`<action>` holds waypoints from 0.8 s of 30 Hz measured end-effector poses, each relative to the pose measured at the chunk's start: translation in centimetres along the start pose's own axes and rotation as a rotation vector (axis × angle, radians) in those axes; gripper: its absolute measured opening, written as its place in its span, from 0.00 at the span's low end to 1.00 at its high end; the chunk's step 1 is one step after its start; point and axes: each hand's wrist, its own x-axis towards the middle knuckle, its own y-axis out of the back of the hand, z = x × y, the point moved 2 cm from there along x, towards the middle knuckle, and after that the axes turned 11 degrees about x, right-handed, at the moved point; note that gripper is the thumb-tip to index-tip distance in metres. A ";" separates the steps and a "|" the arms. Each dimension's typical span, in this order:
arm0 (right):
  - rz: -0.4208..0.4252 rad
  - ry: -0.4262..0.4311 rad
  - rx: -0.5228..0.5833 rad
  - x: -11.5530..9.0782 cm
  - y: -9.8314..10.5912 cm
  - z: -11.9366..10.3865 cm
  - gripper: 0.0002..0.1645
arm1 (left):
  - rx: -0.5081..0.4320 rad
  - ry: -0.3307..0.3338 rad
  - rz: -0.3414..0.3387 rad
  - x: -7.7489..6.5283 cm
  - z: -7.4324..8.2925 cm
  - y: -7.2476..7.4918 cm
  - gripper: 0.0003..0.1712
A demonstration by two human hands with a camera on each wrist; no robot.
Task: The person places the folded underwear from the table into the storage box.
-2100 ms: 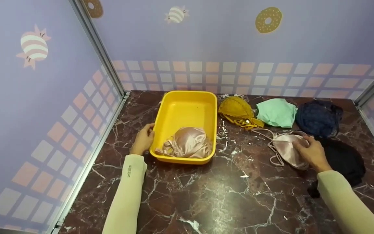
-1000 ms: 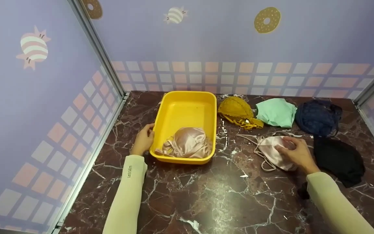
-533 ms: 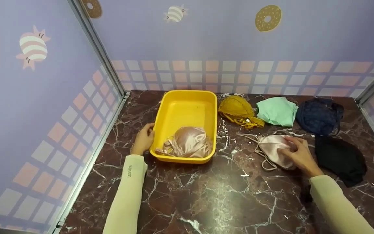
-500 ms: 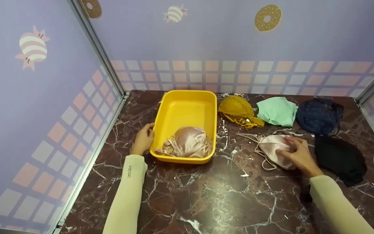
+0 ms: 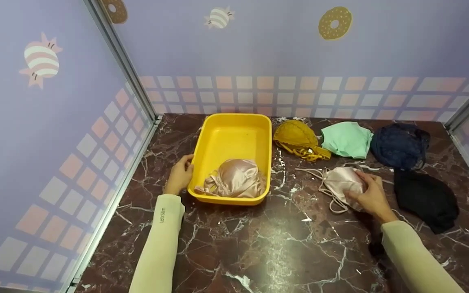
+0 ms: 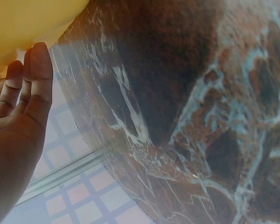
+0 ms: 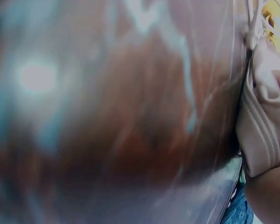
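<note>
My right hand [image 5: 371, 195] grips a folded pale pink satin bra [image 5: 342, 181] on the marble table, with thumb and fingers at its right side. Thin straps trail from the bra's left end. At the edge of the right wrist view, the bra's seamed band [image 7: 261, 135] shows between the fingers. My left hand [image 5: 179, 177] touches the outer left side of a yellow plastic tub [image 5: 234, 138]. Its fingers [image 6: 40, 77] are nearly straight with the tips under the rim, as the left wrist view shows. Another pink satin bra [image 5: 238, 179] lies in the tub's near end.
Along the back wall lie a mustard bra [image 5: 297, 136], a mint green garment [image 5: 347, 140] and a navy bra [image 5: 399, 146]. A black garment [image 5: 426, 199] lies right of my right hand. Patterned panels [image 5: 291, 49] bound the table at the back and both sides.
My right hand has drawn the pink bra leftward, away from the black garment, and it looks more rounded now. The left hand and the tub have stayed in place.
</note>
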 end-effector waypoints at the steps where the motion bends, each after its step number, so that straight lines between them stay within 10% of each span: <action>1: 0.007 0.001 0.002 0.0 -0.1 -0.1 0.48 | 0.000 0.000 -0.001 0.0 0.0 0.0 0.21; 24: 0.164 0.163 0.035 0.6 1.1 -5.1 0.40 | 0.002 -0.001 0.015 0.1 0.0 0.0 0.21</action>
